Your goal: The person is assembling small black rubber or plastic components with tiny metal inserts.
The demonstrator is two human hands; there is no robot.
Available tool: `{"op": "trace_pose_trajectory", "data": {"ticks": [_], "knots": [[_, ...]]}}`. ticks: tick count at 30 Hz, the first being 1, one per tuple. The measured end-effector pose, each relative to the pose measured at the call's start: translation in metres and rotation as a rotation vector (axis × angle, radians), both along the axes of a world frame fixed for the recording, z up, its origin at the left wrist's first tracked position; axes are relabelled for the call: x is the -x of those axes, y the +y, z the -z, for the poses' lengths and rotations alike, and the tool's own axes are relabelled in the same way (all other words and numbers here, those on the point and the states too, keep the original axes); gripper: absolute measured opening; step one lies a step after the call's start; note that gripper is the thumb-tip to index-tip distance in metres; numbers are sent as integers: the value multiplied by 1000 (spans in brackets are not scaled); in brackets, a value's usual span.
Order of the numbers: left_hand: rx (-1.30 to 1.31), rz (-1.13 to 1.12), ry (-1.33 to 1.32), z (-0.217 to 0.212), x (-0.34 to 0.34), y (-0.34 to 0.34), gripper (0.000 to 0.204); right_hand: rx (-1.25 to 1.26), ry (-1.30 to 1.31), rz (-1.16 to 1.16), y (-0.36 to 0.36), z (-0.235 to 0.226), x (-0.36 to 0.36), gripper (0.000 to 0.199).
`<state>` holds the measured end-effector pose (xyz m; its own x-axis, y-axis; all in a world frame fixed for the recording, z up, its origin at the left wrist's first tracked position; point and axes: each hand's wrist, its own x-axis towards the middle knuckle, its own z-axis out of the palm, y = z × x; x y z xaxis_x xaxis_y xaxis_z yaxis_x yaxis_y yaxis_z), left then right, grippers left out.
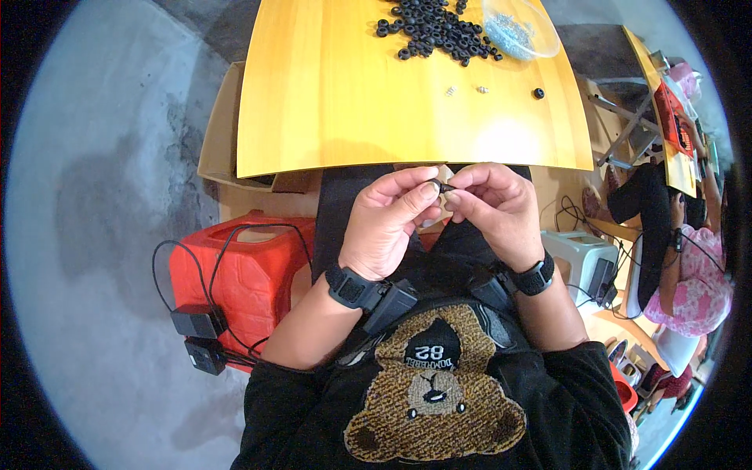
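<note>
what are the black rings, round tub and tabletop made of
The black rings: perhaps rubber or plastic, semi-matte, uniformly dark. The tub: probably smooth plastic, see-through. The tabletop: wood or laminate, seemingly glossy, with faint streaks and a bright glare.

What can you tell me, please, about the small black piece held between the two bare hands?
The small black piece looks like rubber or plastic and seems to narrow toward the right. The bare left hand and bare right hand pinch it from either side, hiding much of it. It is held short of the near edge of the yellow wood-look table.
</note>
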<state>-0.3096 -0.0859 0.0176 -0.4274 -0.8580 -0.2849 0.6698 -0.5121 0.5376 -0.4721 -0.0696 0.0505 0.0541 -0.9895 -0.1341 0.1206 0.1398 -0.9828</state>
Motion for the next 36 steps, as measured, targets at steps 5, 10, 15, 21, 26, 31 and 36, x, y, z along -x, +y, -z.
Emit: {"op": "trace_pose_trajectory", "data": {"ticks": [5, 10, 15, 21, 26, 31, 36], "knots": [[13, 7, 10, 0, 0, 1, 21, 38, -13, -1, 1, -2, 1, 11], [2, 21, 43, -1, 2, 2, 23, 41, 16, -21, 2, -5, 2, 10], [-14, 14, 17, -2, 4, 2, 24, 95, 46, -22, 3, -5, 3, 10], [11, 11, 21, -8, 2, 3, 22, 125, 29, -36, 3, -6, 2, 10], [72, 2, -54, -8, 2, 3, 24, 117, 13, -33, 4, -8, 1, 10], [190, -58, -238, -11, 7, 4, 24, 238, 273, 28, 3, -2, 2, 8], [184, -71, -235, -10, 7, 5, 24, 296, 386, 6, 2, -4, 2, 8]]}}
